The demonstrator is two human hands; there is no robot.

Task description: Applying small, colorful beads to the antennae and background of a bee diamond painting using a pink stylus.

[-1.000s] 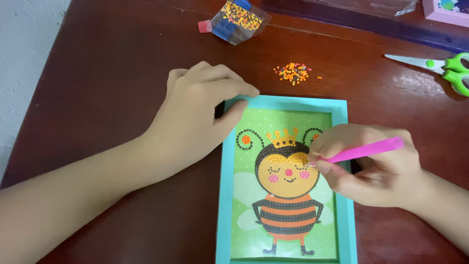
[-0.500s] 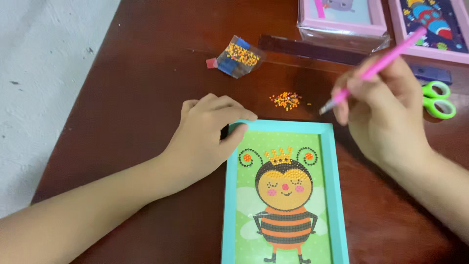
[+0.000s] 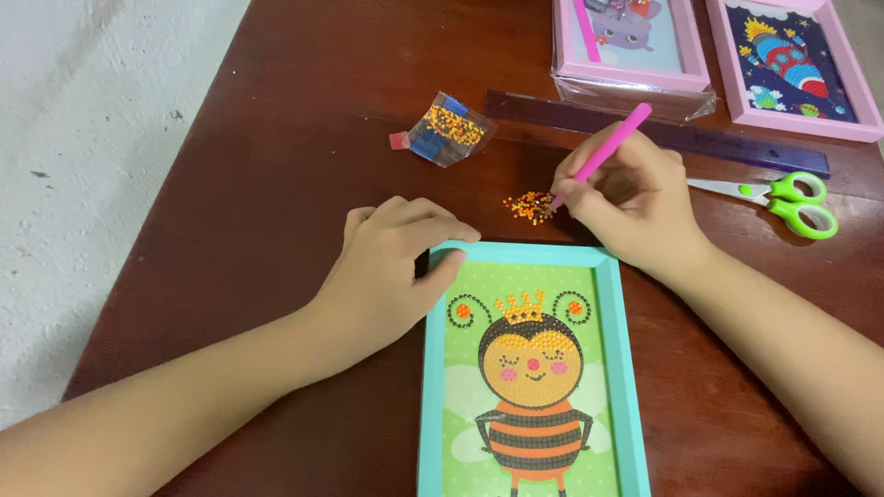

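Fingers of the right hand (image 3: pixel 635 207) pinch a pink pen (image 3: pixel 603 152), tip in the orange bead pile (image 3: pixel 529 207) on the surface; left hand (image 3: pixel 391 267) lies flat, loosely curled, on the teal bee frame's (image 3: pixel 626 368) corner

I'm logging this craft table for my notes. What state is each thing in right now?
Left hand: resting on the teal frame's corner.
Right hand: gripping the pink pen, tip in the bead pile.
Teal frame: flat, bee picture mostly beaded.
Bead packet: lying flat.
Scissors: closed.
Ruler: flat.
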